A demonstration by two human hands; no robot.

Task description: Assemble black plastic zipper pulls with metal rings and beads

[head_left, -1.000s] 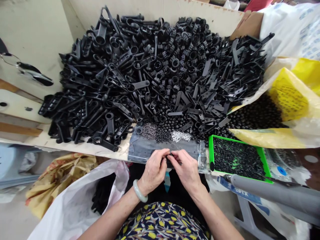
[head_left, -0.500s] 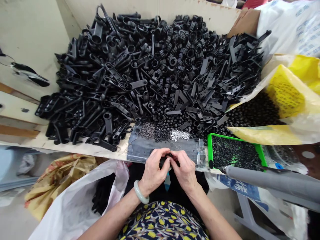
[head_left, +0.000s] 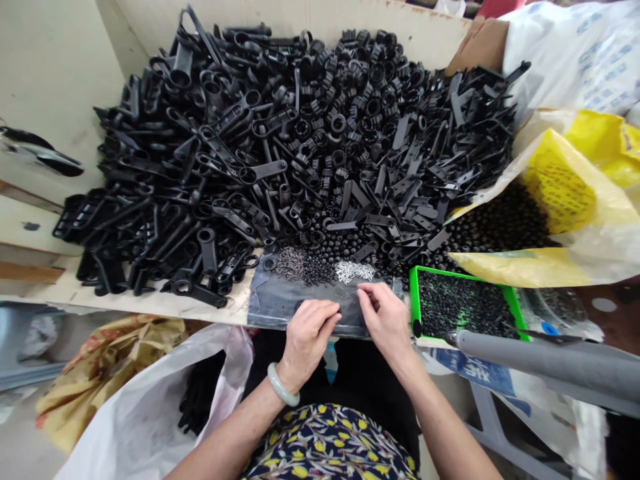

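My left hand (head_left: 309, 340), with a pale green bangle on its wrist, is closed over the front of the dark mat (head_left: 280, 303). A small black part (head_left: 339, 311) just shows at its fingertips; most of it is hidden by the fingers. My right hand (head_left: 384, 317) is apart from the left, thumb and forefinger separated with nothing visible between them. Just beyond its fingertips lies a small pile of silver pins (head_left: 354, 271). Left of the pins are small black pieces (head_left: 320, 267) and a heap of brownish-grey bits (head_left: 291, 264).
Black plastic handles (head_left: 207, 247), ring-shaped parts (head_left: 339, 123) and flat levers (head_left: 385, 220) are heaped behind the mat. A green tray (head_left: 414, 300) of tiny black pieces stands at right, near a grey tube (head_left: 525, 353). A white bag (head_left: 135, 407) hangs open at lower left.
My right hand has come away from the left, moving right and forward toward the silver pins, and its fingers have parted. My left hand stays closed. The whole view has shifted slightly.
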